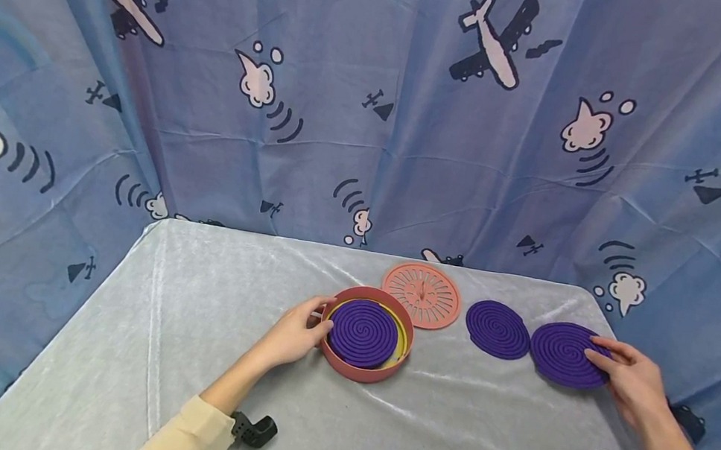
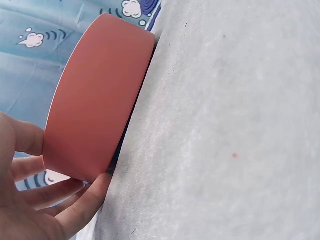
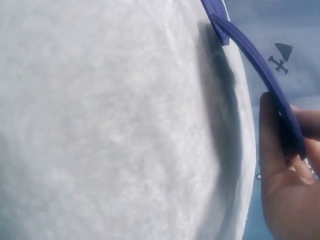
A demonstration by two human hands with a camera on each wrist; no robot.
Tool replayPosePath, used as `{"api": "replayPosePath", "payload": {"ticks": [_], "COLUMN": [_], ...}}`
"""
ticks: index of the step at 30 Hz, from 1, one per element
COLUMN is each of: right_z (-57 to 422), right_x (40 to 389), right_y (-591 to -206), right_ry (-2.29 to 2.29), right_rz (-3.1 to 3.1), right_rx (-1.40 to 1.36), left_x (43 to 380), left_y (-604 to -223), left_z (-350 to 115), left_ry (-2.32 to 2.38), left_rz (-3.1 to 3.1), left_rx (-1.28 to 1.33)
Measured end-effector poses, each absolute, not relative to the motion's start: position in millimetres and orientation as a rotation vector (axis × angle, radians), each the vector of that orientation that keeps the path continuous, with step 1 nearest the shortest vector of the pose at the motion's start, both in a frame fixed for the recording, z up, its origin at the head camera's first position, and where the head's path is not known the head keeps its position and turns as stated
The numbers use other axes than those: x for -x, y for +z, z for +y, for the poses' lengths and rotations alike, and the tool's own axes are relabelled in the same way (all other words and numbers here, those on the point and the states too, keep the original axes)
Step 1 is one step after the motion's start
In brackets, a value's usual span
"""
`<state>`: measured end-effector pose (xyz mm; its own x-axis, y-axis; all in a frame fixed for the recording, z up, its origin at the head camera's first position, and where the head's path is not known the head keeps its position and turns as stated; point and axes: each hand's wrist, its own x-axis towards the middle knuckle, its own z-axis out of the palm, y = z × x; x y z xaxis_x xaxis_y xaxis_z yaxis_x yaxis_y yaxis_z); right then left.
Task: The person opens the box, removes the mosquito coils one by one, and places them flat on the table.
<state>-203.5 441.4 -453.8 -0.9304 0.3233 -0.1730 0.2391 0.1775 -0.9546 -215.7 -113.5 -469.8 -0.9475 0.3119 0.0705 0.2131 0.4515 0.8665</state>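
Observation:
My left hand (image 1: 295,331) grips the left side of a round salmon-coloured box (image 1: 361,374), thumb at the rim and fingers along the outer wall. In the left wrist view, fingertips reach the lower edge of the box (image 2: 102,85). A purple mosquito coil (image 1: 362,332) lies inside it, over something yellow (image 1: 401,343). On the far right, my right hand (image 1: 635,379) pinches the edge of another purple mosquito coil (image 1: 567,354). The right wrist view shows this coil (image 3: 265,70) edge-on, bowed and lifted at the held side, its far end low by the cloth.
A third purple mosquito coil (image 1: 498,330) lies flat, left of the held one. Behind the box rests a salmon slotted lid (image 1: 422,296). Pale cloth (image 1: 226,276) covers the table, and a blue patterned curtain (image 1: 375,107) hangs at its back and sides.

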Motion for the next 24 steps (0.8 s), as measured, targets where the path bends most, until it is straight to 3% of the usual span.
{"api": "replayPosePath", "payload": {"ticks": [24], "right_z": [449], "right_x": [206], "right_y": [-475], "right_ry": [1.482], "right_rz": [-2.635], "right_rx": [0.595], "left_x": [215], "left_y": [-468], "left_z": [-112], "left_ry": [1.538], "left_rz": [2.592], "left_rx": [-0.462]}}
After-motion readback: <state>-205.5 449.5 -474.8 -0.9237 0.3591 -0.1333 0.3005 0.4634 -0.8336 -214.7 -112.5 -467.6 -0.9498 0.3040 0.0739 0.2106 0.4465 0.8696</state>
